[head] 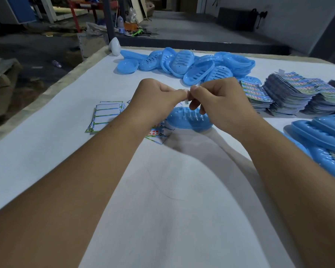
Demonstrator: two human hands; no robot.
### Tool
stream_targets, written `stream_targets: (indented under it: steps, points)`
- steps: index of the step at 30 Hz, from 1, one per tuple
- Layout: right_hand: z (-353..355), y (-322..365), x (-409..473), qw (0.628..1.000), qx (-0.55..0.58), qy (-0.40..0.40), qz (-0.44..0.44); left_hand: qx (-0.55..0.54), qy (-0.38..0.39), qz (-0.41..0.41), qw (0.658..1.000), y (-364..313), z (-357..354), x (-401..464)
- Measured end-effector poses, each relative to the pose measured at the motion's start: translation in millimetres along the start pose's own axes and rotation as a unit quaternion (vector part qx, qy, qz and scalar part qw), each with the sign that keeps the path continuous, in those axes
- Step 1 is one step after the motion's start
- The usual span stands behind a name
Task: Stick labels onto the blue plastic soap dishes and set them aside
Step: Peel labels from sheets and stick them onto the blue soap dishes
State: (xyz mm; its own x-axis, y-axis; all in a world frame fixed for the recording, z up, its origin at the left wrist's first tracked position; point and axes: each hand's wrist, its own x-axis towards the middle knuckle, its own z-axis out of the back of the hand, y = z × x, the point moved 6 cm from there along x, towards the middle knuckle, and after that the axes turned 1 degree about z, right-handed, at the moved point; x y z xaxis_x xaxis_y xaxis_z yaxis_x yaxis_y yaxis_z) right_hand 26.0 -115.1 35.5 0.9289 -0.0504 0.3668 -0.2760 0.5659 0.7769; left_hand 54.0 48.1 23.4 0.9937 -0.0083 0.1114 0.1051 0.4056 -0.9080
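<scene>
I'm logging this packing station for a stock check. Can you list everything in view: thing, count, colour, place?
table: one, white cover, fills the foreground
loose soap dishes: a heap, too many to count, blue, far side of table
single soap dish: one, blue, under the hands
labelled soap dishes: several, blue, right edge
label stacks: several piles, multicoloured, right
backing sheets: small pile, white with green edges, left of hands
white object: one, far table corner
left hand: pinching something small, hidden
right hand: pinching the same

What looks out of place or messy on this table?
Little. The unlabelled soap dishes lie in a loose, overlapping heap at the far edge, and the spent backing sheets left of the hands are fanned unevenly. Nothing looks damaged or spilled.
</scene>
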Motion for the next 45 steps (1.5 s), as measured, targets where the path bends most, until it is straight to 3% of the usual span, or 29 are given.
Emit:
stream_targets:
  steps: [10, 25, 45]
  points:
    - [18.1, -18.0, 8.5, 0.992, -0.059, -0.094, -0.064, 0.039, -0.015, -0.007, 0.999, -1.3, -1.0, 1.3]
    - [16.4, -25.2, 6.7, 0.989, -0.036, -0.047, -0.135, 0.065, -0.016, -0.023, 0.998, 9.4, -7.1, 8.0]
    - [9.2, -33.9, 6.4, 0.977, -0.137, 0.003, -0.165, 0.161, 0.016, -0.014, 0.987, 17.0, -19.0, 15.7]
